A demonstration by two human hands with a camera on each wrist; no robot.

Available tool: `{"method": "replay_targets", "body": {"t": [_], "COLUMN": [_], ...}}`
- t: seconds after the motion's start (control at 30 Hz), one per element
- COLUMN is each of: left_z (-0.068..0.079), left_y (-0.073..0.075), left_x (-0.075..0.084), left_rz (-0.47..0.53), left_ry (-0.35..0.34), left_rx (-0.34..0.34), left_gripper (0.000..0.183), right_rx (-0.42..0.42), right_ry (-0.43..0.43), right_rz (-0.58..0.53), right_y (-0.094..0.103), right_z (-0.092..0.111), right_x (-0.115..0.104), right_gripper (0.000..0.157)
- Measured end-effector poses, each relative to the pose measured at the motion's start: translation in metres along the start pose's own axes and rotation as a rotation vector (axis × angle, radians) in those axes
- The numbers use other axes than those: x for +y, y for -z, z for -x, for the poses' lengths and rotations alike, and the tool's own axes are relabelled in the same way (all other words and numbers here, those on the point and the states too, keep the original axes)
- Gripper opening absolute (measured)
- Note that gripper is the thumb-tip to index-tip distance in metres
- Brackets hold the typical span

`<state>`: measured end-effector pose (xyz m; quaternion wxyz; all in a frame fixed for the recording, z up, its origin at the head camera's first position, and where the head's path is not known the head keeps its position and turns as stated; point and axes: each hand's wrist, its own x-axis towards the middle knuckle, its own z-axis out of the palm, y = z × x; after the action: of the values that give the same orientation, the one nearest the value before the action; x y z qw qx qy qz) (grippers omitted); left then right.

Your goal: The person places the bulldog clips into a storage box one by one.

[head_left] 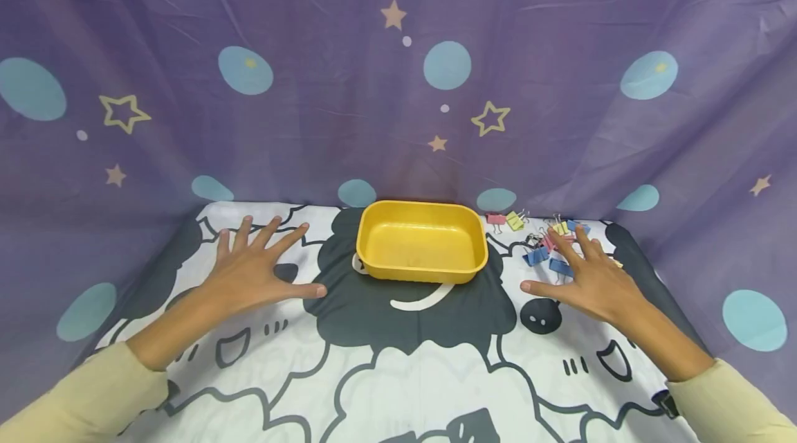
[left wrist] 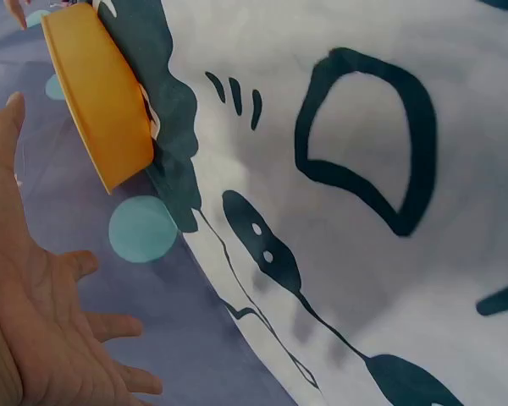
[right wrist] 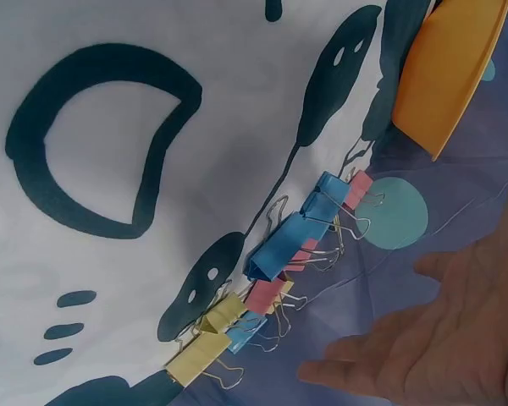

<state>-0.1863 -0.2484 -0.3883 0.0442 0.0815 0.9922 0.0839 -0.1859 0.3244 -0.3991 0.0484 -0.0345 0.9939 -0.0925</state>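
A yellow rectangular tray (head_left: 423, 275) stands at the back middle of the cloth-covered table, and nothing shows inside it. To its left my left hand (head_left: 252, 273) hovers over the cloth with fingers spread, holding nothing. My right hand (head_left: 598, 284) is spread too, over the right side beside a pile of binder clips. Blue binder clips (right wrist: 279, 244), yellow binder clips (right wrist: 199, 357) and pink binder clips (right wrist: 265, 296) lie in that pile, partly hidden by the right hand in the head view. One pink clip (head_left: 496, 219) and one yellow clip (head_left: 515, 221) lie nearer the tray.
A white cloth (head_left: 423, 387) with dark cartoon drawings covers the table. Behind the table and along both sides hangs a purple curtain (head_left: 349, 83) with stars and blue dots.
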Motion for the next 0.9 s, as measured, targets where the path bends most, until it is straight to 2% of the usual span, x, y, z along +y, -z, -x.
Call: {"method": "replay_targets", "body": {"t": [0.27,0.47,0.77,0.9], "left_z": [-0.004,-0.009,-0.023,-0.028], "left_y": [-0.007,-0.014,-0.022,-0.021], "left_x": [0.017,0.026,0.035,0.039], "left_rz": [0.009,0.022,-0.009,0.0], "left_ry": [-0.035,-0.113,-0.147,-0.201], "left_rx": [0.009,0.063,0.098,0.133], "left_gripper": [0.138,0.129,0.121,0.116], "right_rx": [0.004,0.018,0.004,-0.014], "right_ry": [-0.006,-0.021,-0.036,-0.042], "right_rz": [0.016,0.003,-0.016,-0.009], "right_y": [-0.001,-0.003,-0.006,-0.005], "right_z": [0.002,0.003,0.005,0.005], "right_x": [0.002,0.004,0.006,0.006], "right_gripper": [0.123,0.124,0.124,0.126]}}
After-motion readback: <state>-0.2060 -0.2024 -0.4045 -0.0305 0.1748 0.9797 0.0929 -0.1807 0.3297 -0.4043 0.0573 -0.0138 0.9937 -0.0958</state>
